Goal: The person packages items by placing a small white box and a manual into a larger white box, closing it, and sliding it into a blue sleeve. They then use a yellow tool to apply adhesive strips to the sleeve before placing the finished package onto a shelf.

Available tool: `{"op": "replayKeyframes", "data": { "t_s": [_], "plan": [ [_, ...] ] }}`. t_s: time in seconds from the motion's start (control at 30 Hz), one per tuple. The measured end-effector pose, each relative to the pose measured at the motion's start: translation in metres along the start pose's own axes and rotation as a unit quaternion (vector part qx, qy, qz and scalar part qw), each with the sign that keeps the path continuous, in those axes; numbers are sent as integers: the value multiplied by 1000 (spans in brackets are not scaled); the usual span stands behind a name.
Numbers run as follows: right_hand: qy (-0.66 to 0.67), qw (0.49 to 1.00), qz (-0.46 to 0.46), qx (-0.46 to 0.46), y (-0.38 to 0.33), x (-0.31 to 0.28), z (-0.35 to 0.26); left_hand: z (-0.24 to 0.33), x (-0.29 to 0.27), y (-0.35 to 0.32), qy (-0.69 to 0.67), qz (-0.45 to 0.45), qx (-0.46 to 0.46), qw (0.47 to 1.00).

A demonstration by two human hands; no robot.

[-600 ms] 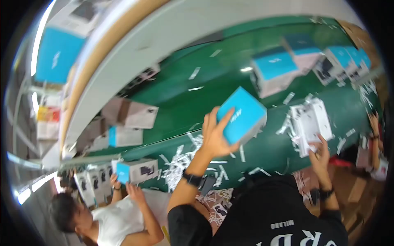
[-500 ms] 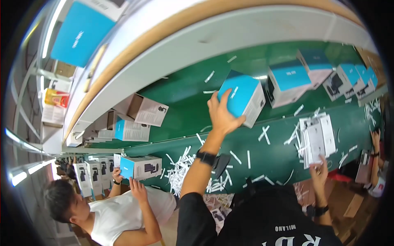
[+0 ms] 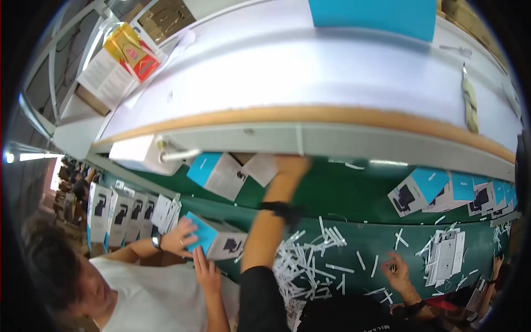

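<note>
My left hand (image 3: 293,169) is reaching under the shelf's front edge, smeared by motion, its fingers partly hidden. It is at the side of a white carton (image 3: 260,170); whether it grips the carton I cannot tell. Left of that, a blue-and-white carton (image 3: 224,174) stands tilted on the green bench. My right hand (image 3: 402,278) hovers over the near part of the bench, fingers loosely bent and apart, nothing visible in them. Right of it lies a stack of white printed sheets (image 3: 445,254).
White paper strips (image 3: 310,263) are heaped mid-bench. Blue-topped cartons (image 3: 417,191) line the right. A white shelf (image 3: 238,83) overhangs, bearing a blue box (image 3: 373,16) and a yellow-red package (image 3: 133,52). At left, a co-worker's hands (image 3: 180,238) touch another carton (image 3: 215,238).
My left hand has left the blue-topped carton and swung left to the cartons under the shelf. My right hand has moved left, off the stack of sheets. The view has turned left.
</note>
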State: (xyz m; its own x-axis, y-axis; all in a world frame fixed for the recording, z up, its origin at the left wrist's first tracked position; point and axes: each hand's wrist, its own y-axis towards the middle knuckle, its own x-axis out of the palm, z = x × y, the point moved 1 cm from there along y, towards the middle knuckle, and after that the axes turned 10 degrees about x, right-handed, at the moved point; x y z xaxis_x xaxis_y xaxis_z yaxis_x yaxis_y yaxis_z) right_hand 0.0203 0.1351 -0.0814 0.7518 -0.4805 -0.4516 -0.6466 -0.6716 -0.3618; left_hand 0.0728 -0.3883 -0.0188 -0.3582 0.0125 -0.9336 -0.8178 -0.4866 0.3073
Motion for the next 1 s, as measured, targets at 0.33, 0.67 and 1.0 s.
{"op": "replayKeyframes", "data": {
  "t_s": [0.33,0.67,1.0],
  "plan": [
    [-153,976,104,115,-41,-41,36,-139,43,-39,265,-15,106,958],
    [-212,808,420,355,-42,-249,181,253,-33,-163,-75,85,424,898],
    [-293,874,328,207,-58,-282,221,445,-12,-226,-145,49,461,874]
  ]
}}
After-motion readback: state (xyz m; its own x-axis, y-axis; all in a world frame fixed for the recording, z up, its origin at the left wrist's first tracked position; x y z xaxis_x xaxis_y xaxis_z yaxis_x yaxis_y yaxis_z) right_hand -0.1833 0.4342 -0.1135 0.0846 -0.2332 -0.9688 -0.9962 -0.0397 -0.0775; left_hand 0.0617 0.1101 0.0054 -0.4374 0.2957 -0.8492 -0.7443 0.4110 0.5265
